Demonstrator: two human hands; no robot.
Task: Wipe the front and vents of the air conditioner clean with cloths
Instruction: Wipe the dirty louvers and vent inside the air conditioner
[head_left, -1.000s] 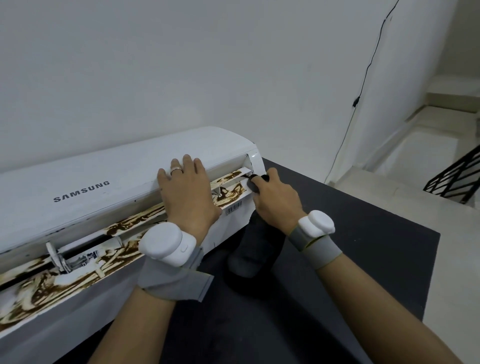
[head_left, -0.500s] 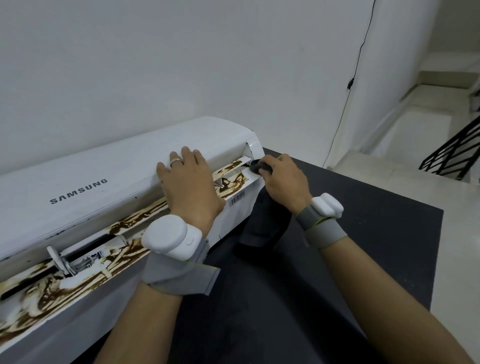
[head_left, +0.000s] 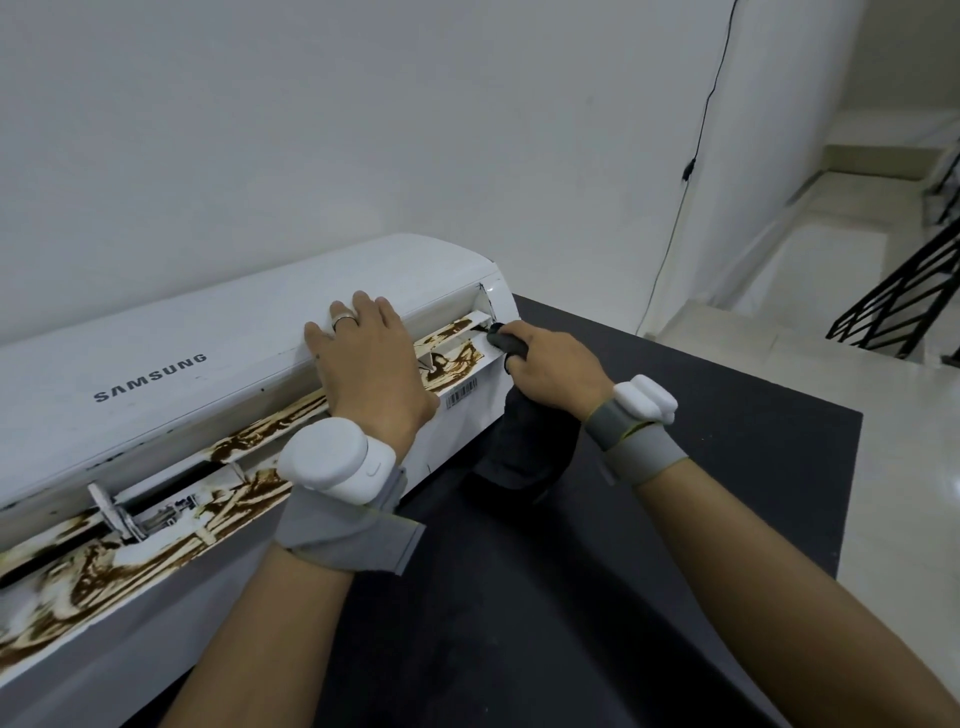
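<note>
Barely shifted at vent (head_left: 453, 365) end: right hand (head_left: 558, 370) gripping cloth (head_left: 525, 448); left hand (head_left: 371, 370) flat, fingers straight, pressing AC (head_left: 208, 332).

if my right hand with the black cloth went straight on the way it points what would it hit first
The right hand, gripping the black cloth, points up and left at the right end of the air conditioner. It would probably meet the brown-stained vent flap first, though depth is unclear.

Left hand (head_left: 369, 369) rests flat on the air conditioner (head_left: 208, 358); right hand (head_left: 556, 364) presses a dark cloth (head_left: 524, 441) into its right-end vent.
</note>
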